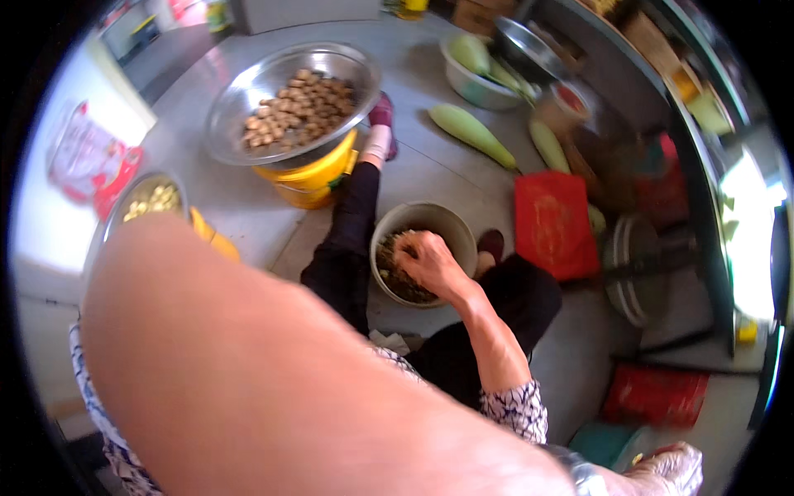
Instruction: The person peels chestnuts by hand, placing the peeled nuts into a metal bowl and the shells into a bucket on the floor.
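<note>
My right hand (428,260) reaches into a pale round bucket (459,242) between my legs. Its fingers curl over dark, crumbly bits (406,285); whether it grips any is unclear. Bent across the foreground, my left forearm (298,372) hides much of the lower view. My left hand (670,468) shows at the lower right, blurred, with a band at the wrist and its fingers not clearly visible. Ahead, a wide steel basin (232,118) of round brown nuts (304,108) rests on a yellow bucket (310,183). A bowl of pale yellow pieces (155,201) is partly hidden behind my left elbow.
A long green gourd (474,135) lies on the tiled floor (428,167). Behind it is a tub (474,90) with more gourds. A red bag (552,223) stands to the right of my bucket; another red item (654,395) lies farther right.
</note>
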A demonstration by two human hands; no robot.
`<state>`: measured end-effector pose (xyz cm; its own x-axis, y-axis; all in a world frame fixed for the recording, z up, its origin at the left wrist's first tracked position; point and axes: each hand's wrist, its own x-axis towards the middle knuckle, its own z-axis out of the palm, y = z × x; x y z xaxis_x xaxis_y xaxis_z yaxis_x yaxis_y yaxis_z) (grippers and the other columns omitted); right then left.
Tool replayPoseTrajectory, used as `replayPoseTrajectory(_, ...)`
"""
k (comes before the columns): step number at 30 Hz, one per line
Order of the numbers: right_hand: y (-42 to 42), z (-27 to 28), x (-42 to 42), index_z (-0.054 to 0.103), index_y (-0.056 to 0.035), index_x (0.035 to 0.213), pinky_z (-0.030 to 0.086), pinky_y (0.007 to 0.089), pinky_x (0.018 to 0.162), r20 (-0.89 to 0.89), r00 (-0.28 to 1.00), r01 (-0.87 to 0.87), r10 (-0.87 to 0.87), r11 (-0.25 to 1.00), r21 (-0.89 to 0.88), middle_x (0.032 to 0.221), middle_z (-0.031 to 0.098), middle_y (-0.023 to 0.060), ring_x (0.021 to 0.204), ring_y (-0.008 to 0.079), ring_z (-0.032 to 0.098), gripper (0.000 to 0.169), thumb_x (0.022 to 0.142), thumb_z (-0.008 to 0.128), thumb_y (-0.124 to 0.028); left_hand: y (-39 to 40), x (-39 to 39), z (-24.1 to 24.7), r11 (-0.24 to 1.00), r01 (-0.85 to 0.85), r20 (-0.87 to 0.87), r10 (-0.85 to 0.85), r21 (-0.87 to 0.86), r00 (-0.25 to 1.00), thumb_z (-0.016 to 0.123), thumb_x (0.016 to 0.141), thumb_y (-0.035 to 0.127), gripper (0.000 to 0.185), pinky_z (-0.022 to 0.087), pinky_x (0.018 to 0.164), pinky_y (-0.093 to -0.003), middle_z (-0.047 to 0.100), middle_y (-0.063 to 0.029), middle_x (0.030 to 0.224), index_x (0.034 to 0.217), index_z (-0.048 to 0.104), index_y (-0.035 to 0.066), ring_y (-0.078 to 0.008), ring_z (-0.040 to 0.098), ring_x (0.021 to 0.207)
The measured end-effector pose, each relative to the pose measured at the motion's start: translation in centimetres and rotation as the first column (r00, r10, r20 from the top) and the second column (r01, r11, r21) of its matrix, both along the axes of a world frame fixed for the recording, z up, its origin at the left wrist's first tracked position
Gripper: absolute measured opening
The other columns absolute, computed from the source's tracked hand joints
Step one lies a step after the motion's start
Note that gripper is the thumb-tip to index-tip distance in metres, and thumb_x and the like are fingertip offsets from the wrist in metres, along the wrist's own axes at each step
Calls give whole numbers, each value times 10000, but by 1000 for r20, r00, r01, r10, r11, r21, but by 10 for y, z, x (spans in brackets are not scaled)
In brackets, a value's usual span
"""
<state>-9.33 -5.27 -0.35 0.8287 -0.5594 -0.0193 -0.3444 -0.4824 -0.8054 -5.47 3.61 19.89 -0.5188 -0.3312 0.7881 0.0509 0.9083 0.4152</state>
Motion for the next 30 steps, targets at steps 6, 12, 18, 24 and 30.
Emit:
replayPoseTrajectory(6,-15,-11,-19,624,24,873,470,445,690,43,979,205,-201,967,-150,777,581,271,787,443,571,187,797,598,-145,-1,-27,0,998,54,-7,-53,18,999,610,890,176,204,484,728,-362,589,-143,876,966,558,-5,-277,600,833)
replayPoseTrajectory(12,-10,0,-11,665,3,856,492,487,650,-193,949,186,-250,936,-298,789,592,257,743,403,604,143,826,562,-92,17,-21,-3,1000,-19,-143,21,15,990,606,893,173,206,485,702,-369,578,-151,851,953,553,-16,-285,596,813)
replayPoseTrajectory(18,-1,12,-30,668,18,900,482,425,753,15,978,189,-208,856,-482,919,627,235,880,392,600,147,794,593,-51,39,-6,-20,999,37,-210,-31,26,977,603,896,170,210,487,675,-377,567,-159,826,941,548,-27,-293,591,793)
replayPoseTrajectory(24,8,7,-1,562,46,761,459,457,700,-117,968,171,-222,926,-337,784,613,234,760,411,602,116,764,590,-66,51,31,-108,783,-48,-112,148,620,983,563,902,132,209,496,697,-361,642,-195,802,899,555,-78,-287,648,784)
replayPoseTrajectory(30,6,-5,-1,583,47,780,451,472,668,-55,991,91,-123,912,-401,778,605,247,757,435,591,107,807,562,-54,75,64,-180,423,-206,111,240,882,965,532,902,79,158,498,694,-312,662,-138,816,935,571,-70,-165,621,731)
